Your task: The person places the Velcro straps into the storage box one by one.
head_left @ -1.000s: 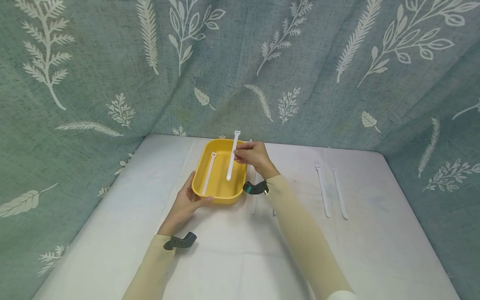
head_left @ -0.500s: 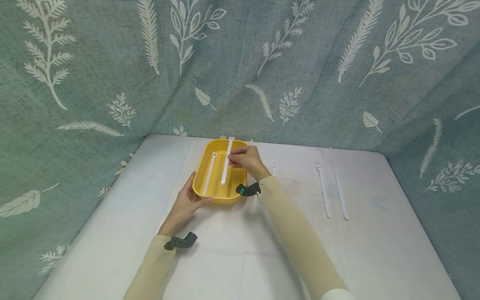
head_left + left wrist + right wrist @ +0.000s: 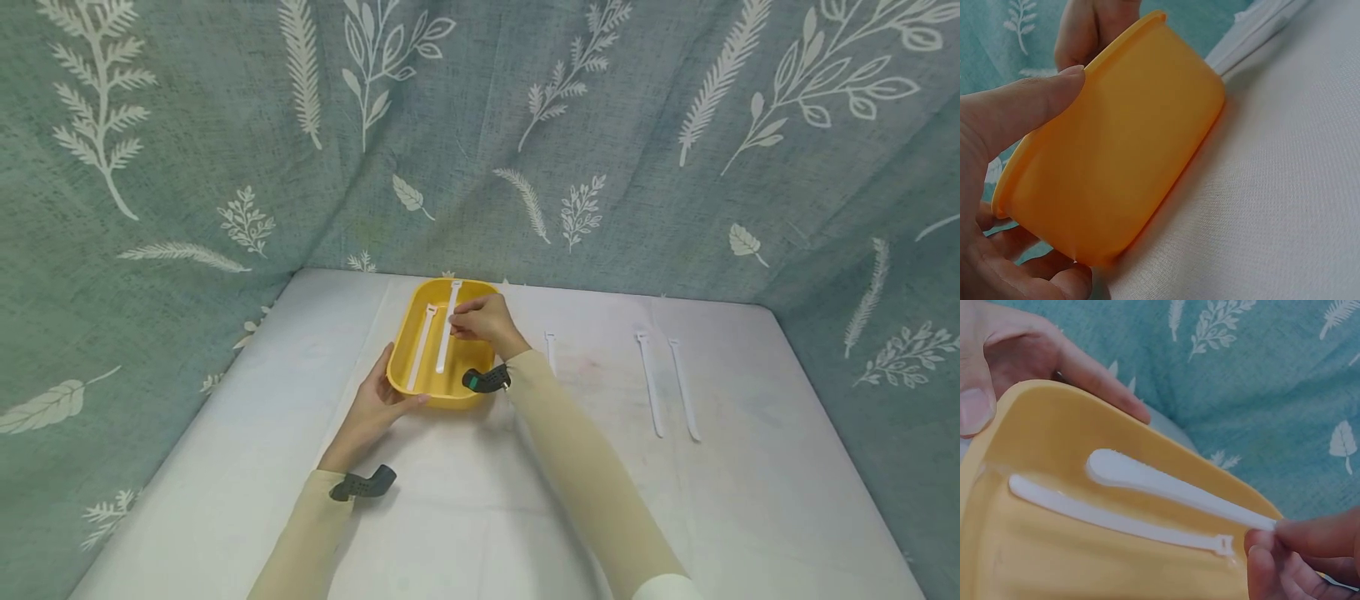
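My left hand grips the near left corner of a yellow plastic tub. In the left wrist view its thumb lies over the rim, with fingers curled under the corner. Thumb and fingers of my right hand pinch a white cable tie, slotted head toward the back. The right wrist view has this tie held over the tub's inside, its rounded tail end pointing toward my left hand. Another white cable tie lies on the tub's floor, along the left side.
On the white-covered table, right of the tub, lie a cable tie partly hidden by my right sleeve, and two more ties farther right. A patterned teal curtain surrounds the table's back and sides.
My right hand has moved left and slightly down, carrying the pinched cable tie closer to the one in the tub. My left hand keeps its grip on the tub.
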`<state>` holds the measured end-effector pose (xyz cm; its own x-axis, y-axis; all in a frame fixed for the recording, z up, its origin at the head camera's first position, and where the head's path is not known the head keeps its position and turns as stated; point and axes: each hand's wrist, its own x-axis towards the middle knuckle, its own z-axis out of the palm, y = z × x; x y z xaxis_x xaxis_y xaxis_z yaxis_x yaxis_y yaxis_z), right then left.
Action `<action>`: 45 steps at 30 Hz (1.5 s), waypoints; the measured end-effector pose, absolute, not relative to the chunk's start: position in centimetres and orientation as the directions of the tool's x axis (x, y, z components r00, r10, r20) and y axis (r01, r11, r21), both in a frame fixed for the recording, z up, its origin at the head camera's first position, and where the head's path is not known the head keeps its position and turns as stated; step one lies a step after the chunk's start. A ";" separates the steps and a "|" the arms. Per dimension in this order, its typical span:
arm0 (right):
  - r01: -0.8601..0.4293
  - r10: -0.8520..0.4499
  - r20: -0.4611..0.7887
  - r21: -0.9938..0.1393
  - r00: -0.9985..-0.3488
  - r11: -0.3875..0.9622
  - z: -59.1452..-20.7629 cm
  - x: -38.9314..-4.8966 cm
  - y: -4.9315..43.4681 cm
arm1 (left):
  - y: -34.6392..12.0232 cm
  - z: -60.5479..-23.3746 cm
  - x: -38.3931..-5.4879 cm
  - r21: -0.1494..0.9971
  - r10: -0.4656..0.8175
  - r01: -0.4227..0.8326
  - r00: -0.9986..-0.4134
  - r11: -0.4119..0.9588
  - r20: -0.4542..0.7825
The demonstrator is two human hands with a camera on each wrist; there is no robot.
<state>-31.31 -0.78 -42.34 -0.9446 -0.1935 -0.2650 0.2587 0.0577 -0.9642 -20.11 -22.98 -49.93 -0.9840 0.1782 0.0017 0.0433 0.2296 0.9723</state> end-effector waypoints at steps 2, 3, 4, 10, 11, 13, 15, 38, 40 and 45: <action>0.270 -0.189 -0.279 -0.960 -0.941 0.072 -42.3 -31.4 -1.0 | -23.0 -50.0 -20.1 0.973 0.176 0.041 -0.984 0.226 0.000; 0.274 -0.186 -0.284 -0.958 -0.940 0.080 -42.3 -31.5 -1.2 | -23.0 -50.0 -20.1 0.974 0.177 0.040 -0.984 0.223 0.000; 0.276 -0.186 -0.288 -0.957 -0.940 0.088 -42.4 -31.5 -1.3 | -23.0 -50.0 -20.1 0.974 0.176 0.039 -0.984 0.221 0.000; 0.283 -0.181 -0.302 -0.951 -0.936 0.122 -42.9 -31.8 -1.7 | -22.9 -50.1 -20.0 0.974 0.178 0.036 -0.984 0.224 -0.005; 0.285 -0.181 -0.304 -0.950 -0.935 0.124 -43.0 -31.8 -1.8 | -22.9 -50.1 -20.0 0.974 0.180 0.037 -0.984 0.225 -0.005; 0.290 -0.182 -0.309 -0.949 -0.933 0.126 -43.2 -31.9 -1.9 | -22.9 -50.1 -20.0 0.974 0.179 0.042 -0.984 0.223 0.002; 0.293 -0.184 -0.313 -0.947 -0.932 0.130 -43.3 -32.0 -2.0 | -22.9 -50.0 -19.9 0.976 0.182 0.044 -0.983 0.215 0.004; 0.287 -0.155 -0.310 -0.945 -0.938 0.158 -44.3 -31.7 -3.3 | -23.1 -49.9 -20.1 0.984 0.191 0.024 -0.982 0.174 -0.009; 0.291 -0.151 -0.314 -0.944 -0.937 0.158 -44.6 -31.7 -3.4 | -23.1 -49.9 -20.0 0.985 0.190 0.022 -0.982 0.172 -0.011; 0.295 -0.149 -0.316 -0.944 -0.937 0.149 -45.2 -31.6 -3.7 | -23.2 -49.9 -19.9 0.984 0.190 0.024 -0.982 0.175 -0.010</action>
